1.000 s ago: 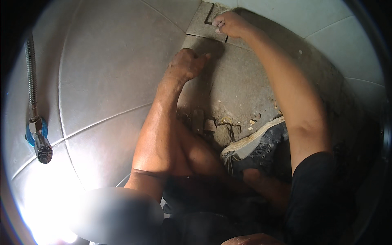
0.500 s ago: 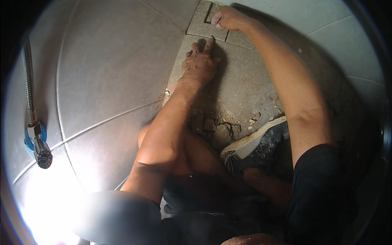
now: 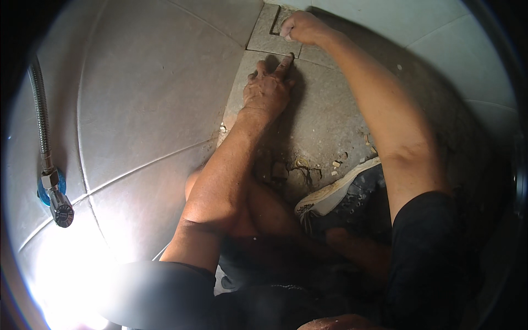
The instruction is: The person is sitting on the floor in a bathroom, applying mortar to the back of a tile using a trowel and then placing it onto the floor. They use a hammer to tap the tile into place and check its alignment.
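My left hand (image 3: 268, 88) rests on a grey floor tile (image 3: 324, 104), fingers spread, the index fingertip by the joint at the tile's far edge. Beyond that joint lies a smaller cut tile piece (image 3: 263, 38) with a dark, square-cornered groove in it. Over the groove's right side is my right hand (image 3: 301, 27), its fingers curled with the tips pointing down at the tile. Whatever those fingers pinch, if anything, is hidden from this view.
Large grey wall tiles (image 3: 159, 77) rise on the left, with a metal valve (image 3: 59, 203) and braided hose (image 3: 39, 104). Pale wall tiles (image 3: 434, 22) stand at the far right. Broken floor rubble (image 3: 305, 173) lies beside my shoe (image 3: 341, 192).
The whole view has shifted slightly. My left index finger now points a little further right along the joint. My right hand stays curled at the groove.
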Motion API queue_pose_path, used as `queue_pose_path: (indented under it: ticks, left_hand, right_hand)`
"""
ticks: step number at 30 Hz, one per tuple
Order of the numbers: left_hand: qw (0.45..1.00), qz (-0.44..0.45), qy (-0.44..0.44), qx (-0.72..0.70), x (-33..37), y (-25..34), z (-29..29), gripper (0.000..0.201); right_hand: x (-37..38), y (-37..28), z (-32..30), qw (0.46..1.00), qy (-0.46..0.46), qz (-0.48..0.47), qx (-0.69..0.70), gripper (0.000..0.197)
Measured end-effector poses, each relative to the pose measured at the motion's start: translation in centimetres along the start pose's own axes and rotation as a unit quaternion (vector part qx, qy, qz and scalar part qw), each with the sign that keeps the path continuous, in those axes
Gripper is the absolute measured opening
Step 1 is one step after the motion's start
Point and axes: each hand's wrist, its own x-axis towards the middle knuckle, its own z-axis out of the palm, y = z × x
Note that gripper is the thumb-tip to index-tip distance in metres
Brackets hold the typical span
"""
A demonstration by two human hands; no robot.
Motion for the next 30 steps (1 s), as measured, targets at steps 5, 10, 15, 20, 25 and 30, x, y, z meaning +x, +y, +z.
queue_pose_path:
  ticks: [5, 10, 15, 20, 25, 30]
  left_hand:
    - [1.000, -0.009, 0.002, -0.001, 0.1, 0.2, 0.4, 0.056]
    - [1.000, -0.017, -0.014, -0.017, -0.1, 0.3, 0.1, 0.057]
    - [1.000, -0.002, 0.008, -0.027, 0.0, 0.4, 0.4, 0.057]
    - [0.999, -0.012, -0.017, -0.036, -0.4, 0.5, -0.5, 0.057]
    - [0.999, -0.020, 0.022, -0.014, 0.0, 0.7, 0.5, 0.058]
    - [0.998, -0.029, -0.018, -0.061, -0.3, 0.9, -0.6, 0.060]
  right_hand:
    - [0.1, -0.1, -0.4, 1.000, -0.005, 0.013, -0.005, 0.019]
    - [-0.7, -0.1, 0.4, 1.000, 0.022, -0.007, -0.018, 0.021]
    - [-1.4, -0.5, 0.5, 0.998, 0.049, 0.025, -0.026, 0.022]
    - [-1.3, -1.5, -0.5, 0.999, 0.004, 0.046, -0.006, 0.020]
    - [-0.5, -0.7, -0.5, 0.998, -0.002, 0.064, 0.007, 0.022]
    - [0.0, 0.6, -0.6, 0.999, -0.024, 0.026, -0.001, 0.023]
